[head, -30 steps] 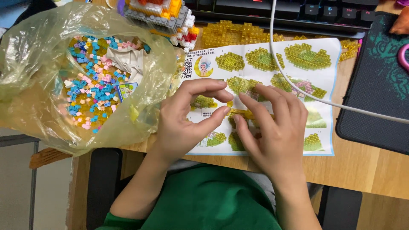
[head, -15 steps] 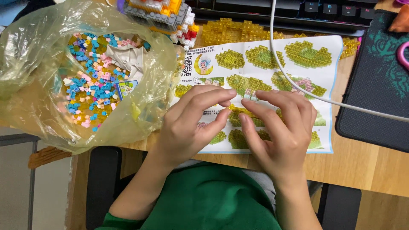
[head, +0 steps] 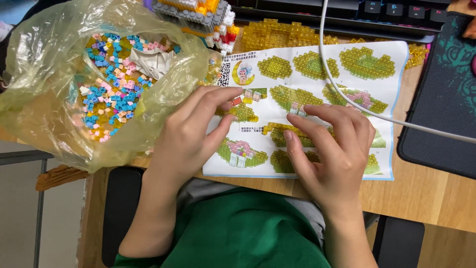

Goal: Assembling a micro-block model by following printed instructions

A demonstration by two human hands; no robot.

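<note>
Wooden desk (head: 426,198) carries an instruction sheet (head: 382,64). Both hands rest on it: left hand (head: 191,136) loosely curled, empty; right hand (head: 332,149) spread, fingertips pressing a yellow brick strip (head: 277,128). Judged step: seating bricks; next needs firm, even pressure. Beyond: brick bag (head: 59,74), keyboard (head: 347,10). Versus 0.5 s earlier, hands have parted.

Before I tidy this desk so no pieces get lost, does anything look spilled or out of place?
Nothing is spilled: the small coloured bricks stay inside the yellow translucent plastic bag. One oddity: a white cable trails across the printed instruction sheet, covering some steps. Both hands rest on the sheet.
</note>
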